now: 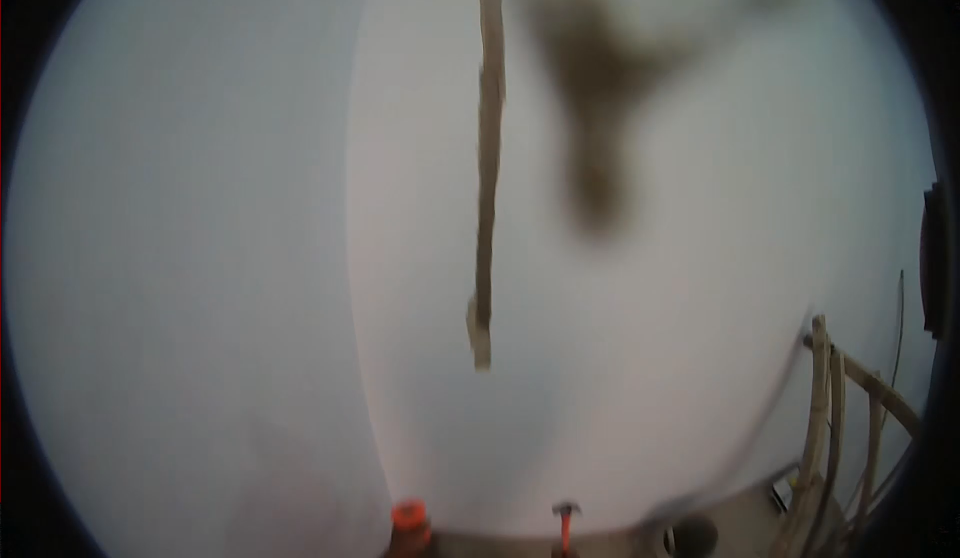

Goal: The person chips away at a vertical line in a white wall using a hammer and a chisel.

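Note:
Neither of my hands shows in this view. A long, thin, rough-edged strip of wood comes down from the top edge in front of the pale wall, with a short lighter piece at its lower end. Right of the strip, a blurred, dark brown Y-shaped patch covers part of the wall. At the bottom edge stands a hammer, its metal head up and its handle orange-red. Left of the hammer is a bright orange round-topped object with a darker brown lower part.
Pale walls meet in a corner left of the strip. A wooden frame of poles leans at the lower right, near a dark round object on a brown surface. A dark panel hangs at the far right edge.

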`<act>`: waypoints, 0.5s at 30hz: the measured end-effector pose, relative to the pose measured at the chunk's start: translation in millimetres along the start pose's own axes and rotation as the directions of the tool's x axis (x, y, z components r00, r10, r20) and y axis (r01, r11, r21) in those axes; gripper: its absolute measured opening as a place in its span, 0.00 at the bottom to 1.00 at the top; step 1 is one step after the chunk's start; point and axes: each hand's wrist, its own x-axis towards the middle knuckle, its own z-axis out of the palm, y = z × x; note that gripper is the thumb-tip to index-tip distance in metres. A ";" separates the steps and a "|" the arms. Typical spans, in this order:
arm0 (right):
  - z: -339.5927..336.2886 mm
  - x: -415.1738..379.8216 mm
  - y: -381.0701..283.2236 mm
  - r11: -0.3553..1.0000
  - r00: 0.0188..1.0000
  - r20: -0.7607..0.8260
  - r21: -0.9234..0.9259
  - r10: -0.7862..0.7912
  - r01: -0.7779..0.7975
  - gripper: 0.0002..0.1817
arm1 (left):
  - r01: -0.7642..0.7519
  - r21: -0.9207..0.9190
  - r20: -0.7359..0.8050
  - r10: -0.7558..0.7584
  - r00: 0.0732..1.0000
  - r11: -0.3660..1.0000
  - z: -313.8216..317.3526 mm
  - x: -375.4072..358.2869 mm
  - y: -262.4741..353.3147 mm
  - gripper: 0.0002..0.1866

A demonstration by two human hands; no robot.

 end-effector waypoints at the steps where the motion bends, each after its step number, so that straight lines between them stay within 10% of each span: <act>1: 0.3 20.7 1.5 0.999 0.999 -0.024 0.026 -0.033 0.034 0.22 | 0.099 -0.013 0.045 -0.098 0.994 0.995 22.3 -64.0 1.2 0.01; 2: -15.2 2.4 -22.2 0.998 0.999 -0.033 0.061 -0.018 0.020 0.20 | 0.046 -0.234 -0.058 -0.061 0.996 0.971 11.1 -55.2 78.5 0.03; 4: -24.7 -8.4 -42.0 0.993 0.998 -0.035 0.112 0.043 -0.039 0.20 | -0.231 0.096 -0.015 0.233 0.972 0.968 13.2 -22.0 85.4 0.03; 8: -38.2 -26.8 -36.5 0.992 0.991 -0.059 0.037 0.120 -0.118 0.19 | -0.279 -0.142 0.037 0.287 0.957 0.950 -7.2 34.3 169.7 0.16; 11: -57.8 -41.2 -73.3 0.941 0.953 0.019 0.155 0.303 -0.302 0.19 | -0.651 -0.105 0.071 0.659 0.749 0.752 -21.1 69.6 221.6 0.17; 15: -66.4 -47.9 -89.9 0.887 0.937 -0.026 0.330 0.349 -0.322 0.17 | -0.746 -0.061 0.122 0.747 0.654 0.663 -20.6 102.1 244.9 0.17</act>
